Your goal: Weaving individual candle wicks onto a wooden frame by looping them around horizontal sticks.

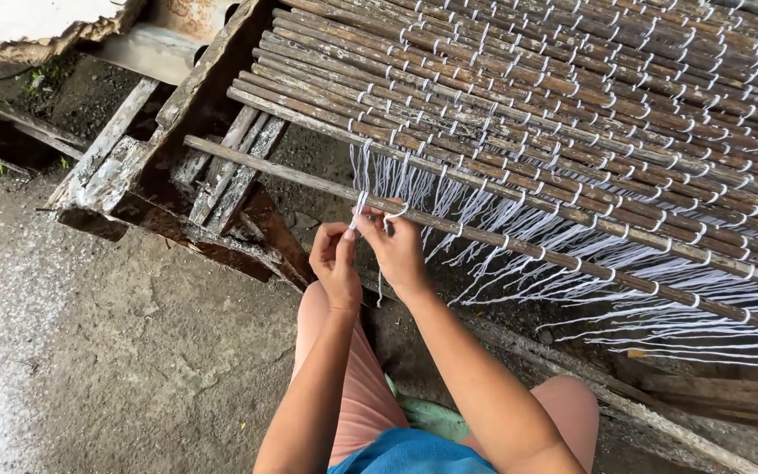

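While both hands meet at the near edge of the woven mat, the left hand and the right hand pinch strands of white string between thumb and fingers, the fingers of each closed on the string just below the front stick. That stick is a long, thin brown stick whose long axis runs from the upper left, where its bare end juts out past the mat over the wooden frame, down toward the lower right edge of the view. It lies a little apart from the rest of the mat, with taut strings bridging the gap.

Behind it, the mat is made of many like sticks laid side by side along the same slant, bound together by rows of white knots. It fills the upper right of the view. Loose string ends hang and trail from the front stick all along its length toward the right, crossing the space beneath it.

The frame at left is of weathered grey planks, some slanting under the mat's left corner. Below it lies rough concrete floor, pale and speckled at the far left. The person's forearms rise from the bottom edge, above knees in pink shorts and a blue garment. A weathered plank crosses the lower right, under the hanging strings.
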